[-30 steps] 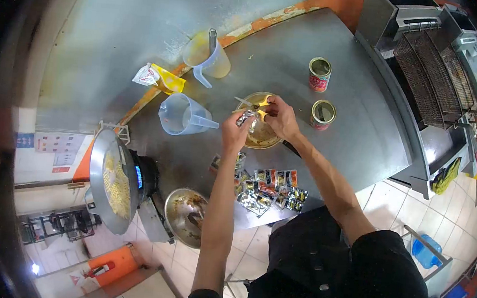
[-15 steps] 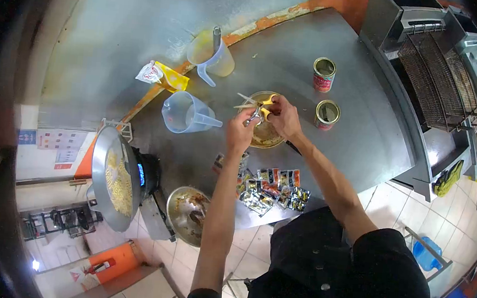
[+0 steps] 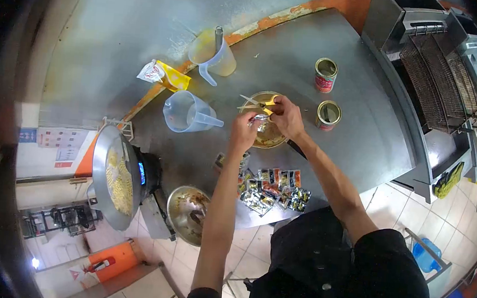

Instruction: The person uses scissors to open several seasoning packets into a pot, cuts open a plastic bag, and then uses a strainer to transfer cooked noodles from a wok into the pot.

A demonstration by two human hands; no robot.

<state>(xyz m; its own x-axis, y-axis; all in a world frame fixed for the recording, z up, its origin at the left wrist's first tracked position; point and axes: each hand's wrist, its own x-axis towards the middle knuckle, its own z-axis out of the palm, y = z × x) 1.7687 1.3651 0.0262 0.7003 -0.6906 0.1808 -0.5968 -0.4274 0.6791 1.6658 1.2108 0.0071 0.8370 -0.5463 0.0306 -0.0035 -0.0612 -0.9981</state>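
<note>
My right hand [image 3: 287,120] holds yellow-handled scissors [image 3: 269,103], their blades spread and pointing left. Pinched in the fingers of my left hand [image 3: 243,131] is a small shiny sachet [image 3: 261,117], which reaches across to the right fingertips. Both hands are over a round pan [image 3: 269,138] with brownish contents, partly hidden by them. Its dark handle [image 3: 295,148] sticks out beneath my right wrist. Nearer my body lies a pile of small sachets [image 3: 269,188], silver, black and red, by the counter's front edge.
Two opened cans [image 3: 325,83] stand to the right on the steel counter [image 3: 358,137]. Left are a clear jug [image 3: 187,113], a jug with a utensil [image 3: 215,62] and a yellow packet [image 3: 171,78]. A steel bowl [image 3: 172,222] and a wok of noodles [image 3: 116,181] are lower left.
My hands have shifted slightly, and the sachet now lies flatter between the fingertips. The scissors stay spread in my right hand. The camera view has moved a little.
</note>
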